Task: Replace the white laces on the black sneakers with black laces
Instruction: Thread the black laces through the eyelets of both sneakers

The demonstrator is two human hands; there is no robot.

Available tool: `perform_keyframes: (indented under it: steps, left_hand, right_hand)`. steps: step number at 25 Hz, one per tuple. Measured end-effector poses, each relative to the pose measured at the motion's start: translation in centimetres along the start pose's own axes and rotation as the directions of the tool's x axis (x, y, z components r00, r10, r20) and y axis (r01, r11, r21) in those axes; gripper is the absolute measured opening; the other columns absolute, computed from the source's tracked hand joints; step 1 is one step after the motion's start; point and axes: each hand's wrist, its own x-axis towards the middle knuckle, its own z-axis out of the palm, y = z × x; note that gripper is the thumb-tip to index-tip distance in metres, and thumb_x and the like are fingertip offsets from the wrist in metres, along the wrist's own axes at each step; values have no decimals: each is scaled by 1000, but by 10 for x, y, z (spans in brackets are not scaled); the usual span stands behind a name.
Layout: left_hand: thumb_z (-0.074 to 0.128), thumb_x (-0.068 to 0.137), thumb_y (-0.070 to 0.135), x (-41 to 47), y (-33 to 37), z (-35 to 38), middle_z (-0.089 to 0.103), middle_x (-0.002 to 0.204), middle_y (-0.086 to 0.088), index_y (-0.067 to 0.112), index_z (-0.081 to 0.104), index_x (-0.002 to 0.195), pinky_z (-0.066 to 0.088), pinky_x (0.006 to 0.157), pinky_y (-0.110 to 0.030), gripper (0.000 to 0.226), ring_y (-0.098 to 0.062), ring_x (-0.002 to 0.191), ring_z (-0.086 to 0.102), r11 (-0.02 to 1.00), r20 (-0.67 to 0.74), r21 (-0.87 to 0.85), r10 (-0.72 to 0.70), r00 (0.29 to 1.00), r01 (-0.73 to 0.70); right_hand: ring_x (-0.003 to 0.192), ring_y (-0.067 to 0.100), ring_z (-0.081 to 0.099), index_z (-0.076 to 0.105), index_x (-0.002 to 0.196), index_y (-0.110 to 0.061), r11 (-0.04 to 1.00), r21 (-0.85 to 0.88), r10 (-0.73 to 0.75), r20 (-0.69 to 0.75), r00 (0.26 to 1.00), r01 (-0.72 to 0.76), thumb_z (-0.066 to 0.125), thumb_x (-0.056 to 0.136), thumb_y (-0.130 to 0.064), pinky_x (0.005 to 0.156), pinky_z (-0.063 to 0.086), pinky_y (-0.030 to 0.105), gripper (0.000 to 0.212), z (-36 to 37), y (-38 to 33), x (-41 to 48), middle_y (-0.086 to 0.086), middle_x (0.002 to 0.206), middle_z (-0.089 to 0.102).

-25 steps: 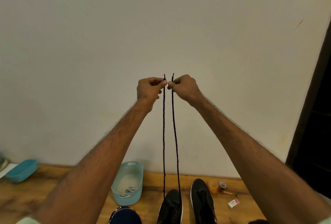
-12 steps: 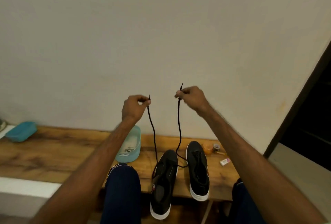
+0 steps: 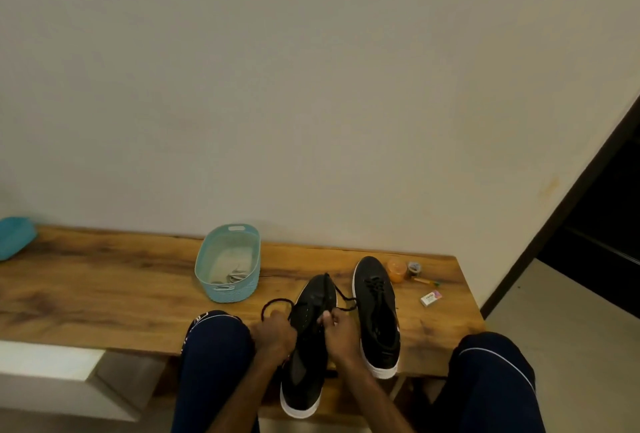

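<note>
The black lace [image 3: 277,302] loops off both sides of the left sneaker [image 3: 309,346], which lies on the wooden bench [image 3: 104,294] with its heel hanging over the near edge between my knees. My left hand [image 3: 273,332] and right hand [image 3: 337,330] sit curled at its eyelets, each closed on a lace end. The second sneaker [image 3: 375,311] stands just beside it, already laced black. A blue basket [image 3: 228,261] holding white laces sits near the wall.

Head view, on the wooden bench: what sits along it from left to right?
Blue tray → light blue basket → sneaker being laced → second sneaker → orange jar → small white box.
</note>
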Motion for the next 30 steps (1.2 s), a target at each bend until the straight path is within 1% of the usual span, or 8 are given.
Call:
perform_keyframes:
  steps: [4, 9, 11, 14, 18, 22, 25, 30]
  left_hand:
    - [40, 103, 25, 4, -1, 24, 59, 124, -12, 7, 51, 127, 46, 84, -33, 32, -26, 113, 58, 989, 72, -145, -12, 997, 22]
    - [36, 104, 28, 10, 3, 22, 61, 118, -13, 8, 50, 124, 54, 87, -40, 31, -30, 106, 61, 968, 77, -249, -2, 997, 21]
    - [37, 104, 29, 10, 2, 18, 61, 116, -12, 10, 50, 122, 55, 87, -43, 30, -31, 104, 62, 979, 57, -202, -12, 998, 23]
    - [48, 98, 31, 15, -2, 4, 65, 113, -4, 15, 50, 121, 51, 76, -33, 28, -23, 102, 64, 998, -114, 67, 19, 993, -11]
    - [53, 98, 34, 29, -5, -11, 66, 113, 0, 17, 55, 119, 47, 73, -29, 27, -18, 100, 66, 962, -185, 268, 99, 978, -46]
    - [53, 98, 30, 36, -1, -8, 67, 112, 0, 18, 56, 119, 48, 73, -27, 24, -17, 100, 66, 945, -182, 324, 109, 977, -45]
    - [56, 96, 28, 34, 5, 1, 66, 115, -1, 17, 55, 120, 49, 77, -29, 27, -19, 103, 65, 968, -154, 242, 108, 982, -69]
    - [53, 97, 41, 30, 12, 12, 58, 122, -7, 14, 50, 122, 52, 86, -34, 37, -22, 105, 59, 977, -274, 151, 185, 944, -148]
  right_hand:
    - [93, 20, 56, 61, 88, -12, 995, 90, 50, -78, 996, -42, 43, 105, -21, 87, 44, 30, 27, 24, 13, 4, 13, 110, 57]
    - [94, 27, 61, 66, 85, -9, 966, 256, 78, -127, 989, -43, 46, 104, -19, 88, 52, 42, 30, 21, 6, 26, 12, 98, 65]
    - [93, 27, 64, 67, 84, -11, 945, 315, 119, -83, 989, -87, 46, 104, -22, 89, 53, 44, 31, 16, 9, 32, 10, 96, 69]
    - [93, 21, 64, 68, 86, -15, 936, 315, 173, -21, 985, -157, 46, 105, -25, 89, 53, 42, 30, 0, 21, 29, 5, 96, 69]
    - [76, 17, 65, 69, 93, -7, 938, 344, 40, -2, 999, -37, 46, 105, -17, 70, 55, 30, 28, -42, 2, 10, 6, 80, 69]
    - [52, 5, 56, 71, 95, -13, 934, 280, -200, -105, 974, 222, 49, 104, -19, 51, 47, 16, 25, -101, -50, -6, 0, 69, 67]
    - [54, 9, 55, 72, 96, -18, 911, 273, -300, -83, 950, 311, 50, 104, -21, 53, 47, 21, 24, -119, -76, -2, -2, 69, 69]
    - [53, 5, 56, 66, 102, -19, 963, 75, -261, 44, 964, 258, 55, 101, -18, 58, 47, 23, 11, -87, -52, 23, -1, 70, 71]
